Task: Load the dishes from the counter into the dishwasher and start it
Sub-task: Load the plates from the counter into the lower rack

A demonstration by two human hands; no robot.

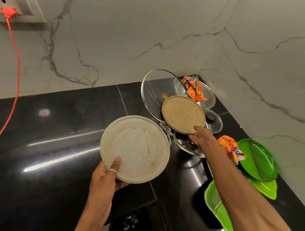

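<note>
- The left hand [107, 177] holds a pale plate [135, 151] by its near rim, thumb pressed on the top face, the other fingers curled underneath. A ring sits on the thumb.
- The plate is tilted toward the camera, above the black counter [48, 144]; its face is smeared with orange-brown streaks.
- The right hand [201, 138] reaches over the dish pile and pinches the near edge of a tan disc [183, 114], thumb on top, fingers below it.
- The disc has a speckled, grainy face and is lifted at a slant over the pile.
- Behind the disc a big glass lid [155, 90] stands on edge, leaning toward the wall.
- A small lid [214, 120] with a black knob lies just right of the disc; another lid [185, 147] lies under the right hand.
- A steel plate [209, 99] in the corner carries an orange wrapper [193, 89].
- A second wrapper [231, 149] rests by the green leaf plates [257, 161], which are at the counter's right side, overlapping each other.
- A red cord [15, 66] hangs from a wall socket [15, 5] at upper left.
</note>
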